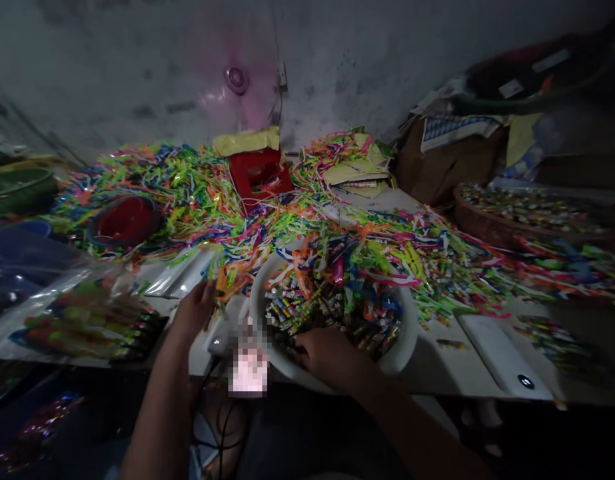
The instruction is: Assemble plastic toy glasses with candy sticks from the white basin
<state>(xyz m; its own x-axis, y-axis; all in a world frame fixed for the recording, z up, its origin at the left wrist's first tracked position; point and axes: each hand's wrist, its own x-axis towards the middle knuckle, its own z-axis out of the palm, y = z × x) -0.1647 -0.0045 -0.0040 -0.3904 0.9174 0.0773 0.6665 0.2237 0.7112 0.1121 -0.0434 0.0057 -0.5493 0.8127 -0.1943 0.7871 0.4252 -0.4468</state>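
Note:
A round white basin (410, 333) stands at the table's front edge. It holds many small printed tube-like pieces (320, 310) with colourful plastic strips (337, 263) lying over them at the back. My right hand (330, 357) reaches over the near rim, its fingers curled down among the pieces; what they grip is hidden. To the left of the basin, my left hand (200, 308) is at the edge of the strip pile with its fingers bent together. Dim light hides what is in them. A white plug-like device (232, 320) lies between that hand and the basin.
A heap of bright strips (182, 180) covers the back of the table around a red stand (260, 175) and a red-lined bowl (124, 220). Filled plastic bags (87, 320) lie left. At right are a white power bank-like block (504, 357) and a brown basin (480, 223).

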